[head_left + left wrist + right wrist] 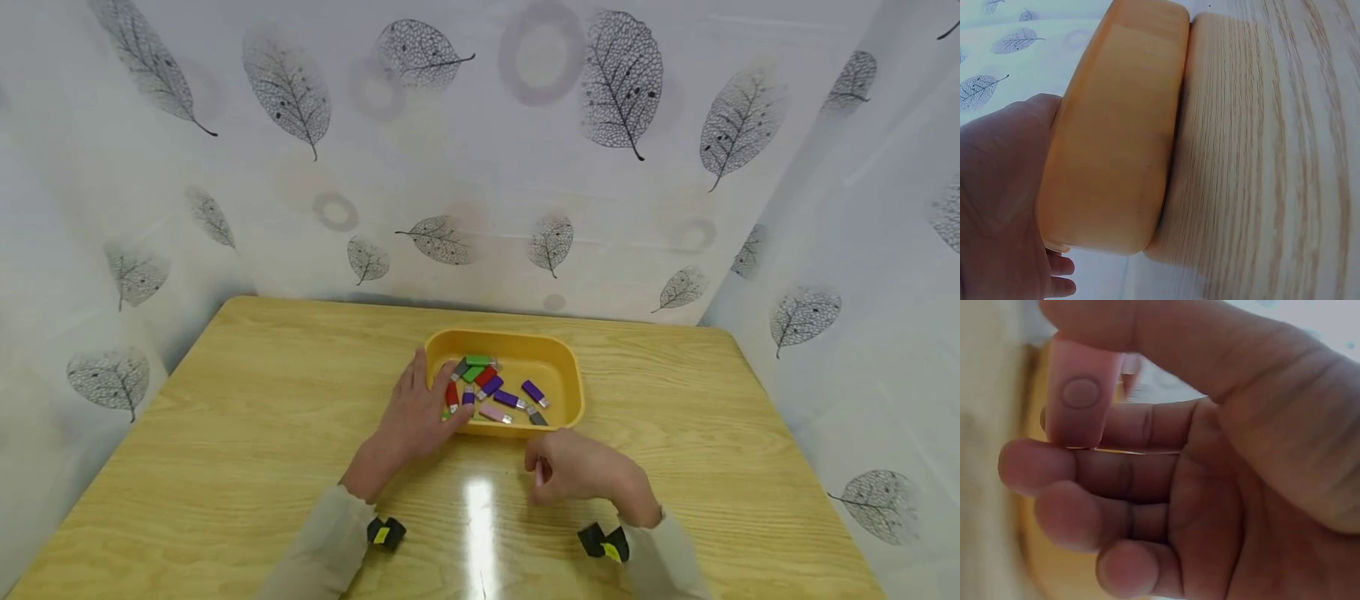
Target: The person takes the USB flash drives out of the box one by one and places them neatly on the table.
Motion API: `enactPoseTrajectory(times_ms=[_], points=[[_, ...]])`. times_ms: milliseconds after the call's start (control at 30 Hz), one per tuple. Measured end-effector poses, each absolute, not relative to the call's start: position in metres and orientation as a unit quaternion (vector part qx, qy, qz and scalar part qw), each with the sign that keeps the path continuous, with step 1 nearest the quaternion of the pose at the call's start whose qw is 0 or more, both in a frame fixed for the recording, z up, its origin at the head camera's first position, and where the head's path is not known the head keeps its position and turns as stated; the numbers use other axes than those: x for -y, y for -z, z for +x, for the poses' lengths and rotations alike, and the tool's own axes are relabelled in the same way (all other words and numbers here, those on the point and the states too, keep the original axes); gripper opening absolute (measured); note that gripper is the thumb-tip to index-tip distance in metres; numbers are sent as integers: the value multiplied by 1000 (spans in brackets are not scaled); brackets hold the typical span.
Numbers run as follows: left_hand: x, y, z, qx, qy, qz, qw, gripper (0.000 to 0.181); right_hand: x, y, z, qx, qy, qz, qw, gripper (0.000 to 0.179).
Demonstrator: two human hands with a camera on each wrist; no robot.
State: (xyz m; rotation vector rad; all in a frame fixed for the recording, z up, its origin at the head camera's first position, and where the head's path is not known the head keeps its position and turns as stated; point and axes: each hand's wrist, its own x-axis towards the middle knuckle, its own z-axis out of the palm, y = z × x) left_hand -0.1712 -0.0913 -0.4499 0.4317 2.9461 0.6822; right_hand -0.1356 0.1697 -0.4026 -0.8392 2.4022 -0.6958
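A yellow plastic bin point(573, 379) holds several USB flash drives in purple, red, green, pink and grey. My left hand point(416, 417) rests over its front left corner, with the fingers extended along the rim. In the left wrist view, the palm lies against the upper edge of the bin's outer wall point(1113, 137). Just in front of the bin's right front corner, my right hand point(577, 468) pinches a pink USB flash drive point(1079, 394) between thumb and index finger. The other fingers are curled below it. One end of the drive is hidden by the thumb.
The bin stands on a wooden table point(262, 417) near its back edge. Behind and beside the table hangs a white curtain point(480, 167) with a leaf print. A purple flash drive point(535, 392) lies in the right half of the bin, apart from the cluster at left.
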Motion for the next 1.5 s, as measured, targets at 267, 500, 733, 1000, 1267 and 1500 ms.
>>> enactPoseTrajectory(times_ms=[267,500,733,1000,1267,1500], points=[[92,452,-170,-963,-226,143,38,81,-170,424,-137,-888,232,-306,251,22],[92,451,-171,-963,-224,146,36,80,-168,432,-140,-892,233,-305,240,25],[93,452,-171,-962,-225,148,35,80,-168,437,-142,-892,241,-291,250,29],[93,452,-171,-963,-221,150,30,80,-171,439,-142,-888,256,-282,258,30],[93,452,-171,-962,-223,150,38,79,-175,437,-143,-884,262,-285,263,30],[93,450,-171,-962,-223,150,40,79,-176,437,-142,-886,256,-294,252,30]])
